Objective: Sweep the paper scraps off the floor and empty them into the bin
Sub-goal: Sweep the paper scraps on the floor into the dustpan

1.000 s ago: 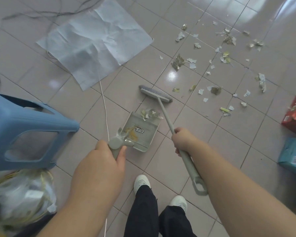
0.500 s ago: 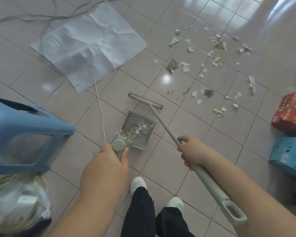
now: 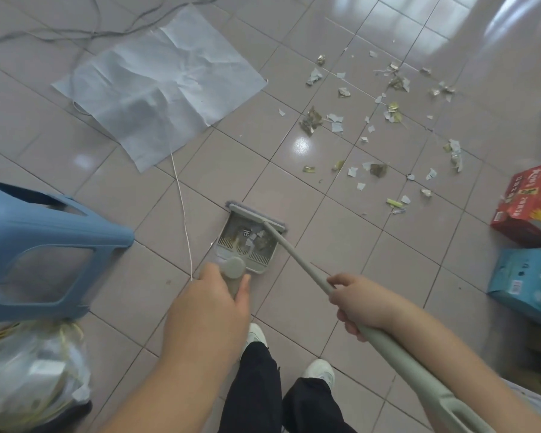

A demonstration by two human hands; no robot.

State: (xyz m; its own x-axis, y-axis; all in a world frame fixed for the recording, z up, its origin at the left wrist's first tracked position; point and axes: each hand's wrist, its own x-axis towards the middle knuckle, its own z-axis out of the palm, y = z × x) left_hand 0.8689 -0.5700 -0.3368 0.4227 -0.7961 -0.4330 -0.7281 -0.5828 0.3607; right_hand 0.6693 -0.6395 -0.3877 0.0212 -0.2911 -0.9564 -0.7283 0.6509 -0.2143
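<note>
A grey dustpan [image 3: 231,256] rests on the tiled floor in front of my feet, with several paper scraps lying inside it. My left hand [image 3: 213,310] grips its handle from behind. My right hand [image 3: 356,303] holds the long grey broom handle [image 3: 297,257]; the broom head [image 3: 256,215] lies across the pan's front lip. Many paper scraps [image 3: 372,120] are scattered over the tiles at the upper right, apart from the pan. A bin lined with a clear bag [image 3: 28,376] stands at the lower left, holding scraps.
A blue plastic stool [image 3: 38,242] lies on its side at the left, above the bin. A large creased grey sheet [image 3: 163,82] and cables [image 3: 181,207] lie behind. A red box [image 3: 531,201] and a teal box [image 3: 525,282] stand at the right.
The broom head has been drawn back from the open tiles onto the dustpan's lip, pushing scraps into the pan. My right hand slid back along the handle.
</note>
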